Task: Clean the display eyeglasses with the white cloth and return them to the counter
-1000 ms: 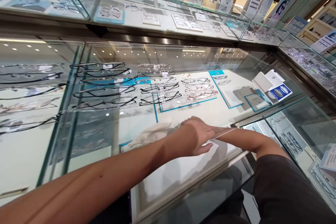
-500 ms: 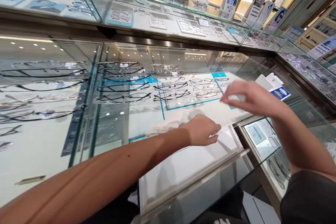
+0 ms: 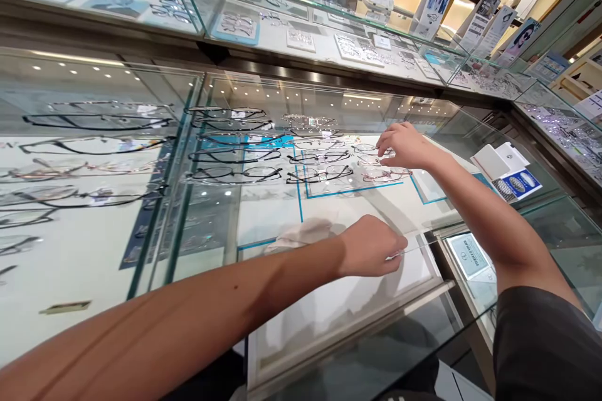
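Pinkish, thin-rimmed glasses [image 3: 388, 175] lay folded out on the glass tabletop [image 3: 348, 203], near the right hand [image 3: 405, 145], its fingers parted; the left hand [image 3: 371, 244] curled, contents impossible to tell.

Passable strip between left hand [image 3: 371, 247] and eyeglass rows [image 3: 320, 173]. Rows crowd right hand [image 3: 405, 147] from its left; blue-white box [image 3: 518, 185] blocks farther right.

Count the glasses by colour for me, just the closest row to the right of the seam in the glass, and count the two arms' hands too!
Dark-framed glasses: 2
Pinkish glasses: 1
Left hand and right hand: 2
Total: 5
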Tool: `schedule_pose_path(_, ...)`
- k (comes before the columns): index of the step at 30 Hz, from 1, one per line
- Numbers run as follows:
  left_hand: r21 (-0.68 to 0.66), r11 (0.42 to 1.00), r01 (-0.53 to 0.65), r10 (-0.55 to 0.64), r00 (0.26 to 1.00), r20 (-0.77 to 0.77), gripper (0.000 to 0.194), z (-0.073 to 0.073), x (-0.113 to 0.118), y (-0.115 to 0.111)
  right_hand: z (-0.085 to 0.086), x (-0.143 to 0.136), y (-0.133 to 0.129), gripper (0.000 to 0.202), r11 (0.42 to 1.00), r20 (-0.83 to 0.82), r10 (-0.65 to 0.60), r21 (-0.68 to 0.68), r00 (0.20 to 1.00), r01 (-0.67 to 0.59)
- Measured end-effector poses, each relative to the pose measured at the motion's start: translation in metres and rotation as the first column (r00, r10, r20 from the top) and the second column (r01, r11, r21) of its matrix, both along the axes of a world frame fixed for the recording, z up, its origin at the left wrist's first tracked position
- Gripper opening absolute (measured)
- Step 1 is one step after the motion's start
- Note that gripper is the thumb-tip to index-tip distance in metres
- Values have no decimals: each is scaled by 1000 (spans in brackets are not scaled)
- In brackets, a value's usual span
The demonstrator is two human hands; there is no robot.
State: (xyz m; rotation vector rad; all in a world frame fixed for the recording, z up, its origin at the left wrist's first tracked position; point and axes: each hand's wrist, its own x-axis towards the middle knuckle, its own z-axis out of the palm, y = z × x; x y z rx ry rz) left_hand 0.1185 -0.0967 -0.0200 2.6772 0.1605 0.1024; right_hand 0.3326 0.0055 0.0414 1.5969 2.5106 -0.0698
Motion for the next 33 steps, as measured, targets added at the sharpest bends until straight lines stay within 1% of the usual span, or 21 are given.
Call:
schedule_pose_path(2,-6,1000,-4,4,1000,6,20,0,0,0,-4,-1,3,11,1000,13,-1,5,1000,1)
schedule_pose_path(5,-4,1000,-10,10,1000,-16,19,1,0,0,-12,-3,7,17,999,-4,-9,36,1000,10)
schedule_pose_path(9,1,1000,-21,21,999,-40,19,0,0,1,-22,-2,12,27,991,-58,-69,114,996,75)
schedule_pose_path(11,6,1000,-27,27,999,-37,20,-1,1,1,-23,0,13,31,984,-75,-113,131,991,122)
schedule_pose_path(13,8,1000,-28,29,999,-33,20,-2,1,2,-17,4,11,31,977,-105,-159,128,982,172)
schedule_pose_path(15,5,1000,-26,26,999,-33,20,-2,1,2,-4,9,1,31,972,-167,-175,128,970,197)
schedule_pose_path(16,1,1000,-23,23,999,-34,19,-2,1,3,7,12,-8,30,972,-210,-164,133,964,195)
schedule_pose_path(18,-14,1000,-16,16,999,-37,17,-2,0,4,35,15,-33,30,976,-305,-120,140,945,169)
schedule_pose_path(20,-30,999,-14,13,999,-34,17,-1,0,5,68,15,-69,34,985,-379,-96,96,920,143)
schedule_pose_path(22,-33,999,-15,14,1000,-23,18,-1,-1,6,100,11,-108,34,993,-413,-116,-54,903,103)
schedule_pose_path(23,-29,999,-16,15,1000,-16,18,0,-1,6,112,8,-128,30,985,-411,-131,-160,902,70)
schedule_pose_path(24,-23,1000,-20,19,1000,-15,18,1,-1,7,121,4,-146,28,964,-407,-144,-264,902,34)
schedule_pose_path(25,-18,1000,-24,24,1000,-20,18,1,-1,7,125,1,-162,26,932,-395,-162,-362,904,9)
schedule_pose_path(26,-15,999,-29,28,999,-29,17,2,-2,8,125,-3,-177,24,893,-375,-172,-450,911,-17)
schedule_pose_path(27,-14,999,-35,34,999,-39,17,3,-2,8,120,-6,-189,24,853,-350,-174,-521,920,-37)
schedule_pose_path(28,-15,999,-39,38,998,-49,17,3,-2,9,110,-9,-200,23,817,-320,-170,-575,932,-48)
schedule_pose_path(29,-16,999,-42,41,998,-57,17,4,-2,9,95,-12,-210,23,788,-284,-160,-614,945,-51)
schedule_pose_path(30,-17,999,-43,42,997,-62,17,4,-3,10,77,-14,-218,23,773,-242,-149,-633,959,-40)
schedule_pose_path(32,-23,999,-46,44,997,-69,17,5,-3,11,35,-16,-231,24,772,-143,-149,-635,979,25)
schedule_pose_path(33,-28,998,-48,46,996,-73,17,5,-3,11,13,-17,-235,24,789,-87,-135,-612,987,54)
